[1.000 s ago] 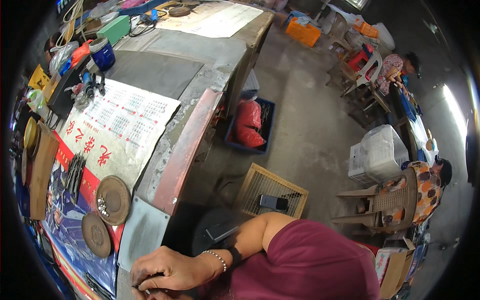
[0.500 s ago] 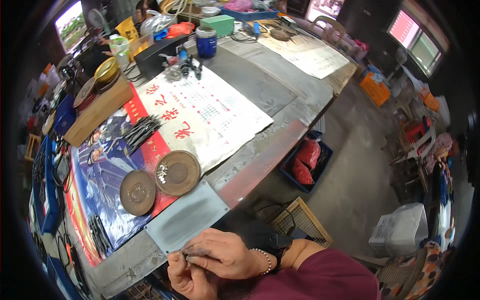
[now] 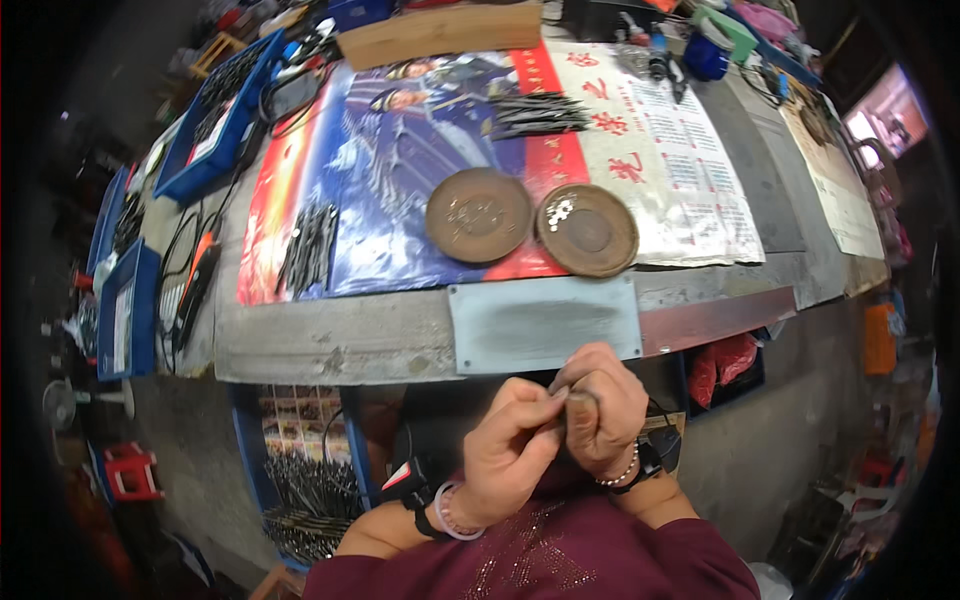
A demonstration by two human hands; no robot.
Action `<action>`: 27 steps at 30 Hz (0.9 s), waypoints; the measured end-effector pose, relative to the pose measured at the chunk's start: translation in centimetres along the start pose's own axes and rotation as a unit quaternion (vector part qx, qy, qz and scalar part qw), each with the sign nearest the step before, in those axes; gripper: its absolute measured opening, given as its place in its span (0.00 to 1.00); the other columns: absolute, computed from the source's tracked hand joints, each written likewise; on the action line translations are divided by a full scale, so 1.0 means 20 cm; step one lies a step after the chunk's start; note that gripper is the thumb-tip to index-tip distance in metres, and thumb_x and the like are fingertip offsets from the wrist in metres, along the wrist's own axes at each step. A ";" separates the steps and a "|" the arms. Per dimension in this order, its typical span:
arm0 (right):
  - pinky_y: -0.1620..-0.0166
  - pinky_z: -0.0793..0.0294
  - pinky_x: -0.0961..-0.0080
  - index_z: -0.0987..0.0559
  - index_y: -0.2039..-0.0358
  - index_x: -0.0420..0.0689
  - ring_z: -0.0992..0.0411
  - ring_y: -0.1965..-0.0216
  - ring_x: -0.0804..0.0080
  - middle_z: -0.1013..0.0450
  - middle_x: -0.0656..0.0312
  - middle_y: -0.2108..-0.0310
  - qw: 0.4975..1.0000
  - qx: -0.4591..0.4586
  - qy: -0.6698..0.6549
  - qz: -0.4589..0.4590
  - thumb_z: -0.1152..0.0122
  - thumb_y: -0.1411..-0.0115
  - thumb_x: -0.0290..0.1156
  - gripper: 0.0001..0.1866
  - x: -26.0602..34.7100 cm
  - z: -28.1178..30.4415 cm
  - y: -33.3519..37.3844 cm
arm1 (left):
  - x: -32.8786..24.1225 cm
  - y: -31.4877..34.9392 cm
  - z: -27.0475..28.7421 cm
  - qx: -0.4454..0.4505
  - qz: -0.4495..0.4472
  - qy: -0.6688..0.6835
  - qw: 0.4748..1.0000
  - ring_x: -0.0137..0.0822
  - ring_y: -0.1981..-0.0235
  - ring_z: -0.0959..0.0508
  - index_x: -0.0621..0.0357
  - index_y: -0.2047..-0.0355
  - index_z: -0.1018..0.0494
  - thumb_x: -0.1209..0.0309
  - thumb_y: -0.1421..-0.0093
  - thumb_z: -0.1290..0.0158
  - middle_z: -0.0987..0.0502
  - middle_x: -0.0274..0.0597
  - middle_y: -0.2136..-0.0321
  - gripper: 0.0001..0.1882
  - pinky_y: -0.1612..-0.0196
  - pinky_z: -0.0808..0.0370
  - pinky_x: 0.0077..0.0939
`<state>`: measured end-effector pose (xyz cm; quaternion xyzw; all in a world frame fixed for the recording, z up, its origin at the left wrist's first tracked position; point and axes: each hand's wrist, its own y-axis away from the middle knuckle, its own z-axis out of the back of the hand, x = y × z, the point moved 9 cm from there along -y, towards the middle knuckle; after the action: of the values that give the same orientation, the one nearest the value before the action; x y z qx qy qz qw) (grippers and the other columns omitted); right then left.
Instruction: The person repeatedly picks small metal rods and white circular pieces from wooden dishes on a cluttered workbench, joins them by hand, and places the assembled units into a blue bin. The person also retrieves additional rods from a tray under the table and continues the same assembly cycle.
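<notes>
The right hand (image 3: 608, 420) has a dark-smudged thumb; the shirt (image 3: 650, 560) is maroon with glinting dots, both dishes (image 3: 480, 235) brown, the left trays (image 3: 195, 183) blue.

Clr rm past R hand (image 3: 605, 415) over grey plate (image 3: 545, 340) till brn dishes (image 3: 480, 246) block.

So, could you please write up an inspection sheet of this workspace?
Surface: grey worktable, partly covered by a glossy multicoloured poster.
Job's things: round brown wooden-looking dish with small white pieces; flat pale-blue rectangular plate.
Clutter: orange-and-black handheld tool, blue plastic tray.
Hands: left hand and right hand together at the fingertips; any held piece hidden.
Cables: black cable near the tool.
Surroundings: red plastic stool at left.
</notes>
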<state>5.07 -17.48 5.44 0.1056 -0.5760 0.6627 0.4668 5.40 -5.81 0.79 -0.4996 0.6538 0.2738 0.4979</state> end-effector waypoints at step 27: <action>0.69 0.37 0.83 0.40 0.48 0.39 0.40 0.71 0.81 0.38 0.59 0.58 0.957 -0.094 -0.178 -0.207 0.25 0.57 0.25 0.39 -0.33 0.20 0.04 | 0.14 0.05 0.06 -0.001 0.270 0.323 0.907 0.27 0.76 0.33 0.63 0.54 0.30 0.86 0.38 0.56 0.29 0.41 0.56 0.13 0.74 0.36 0.21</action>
<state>6.47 -24.20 1.80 0.2943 -0.6753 0.4649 0.4911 5.01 -5.48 -2.28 -0.3654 0.8886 0.2223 0.1657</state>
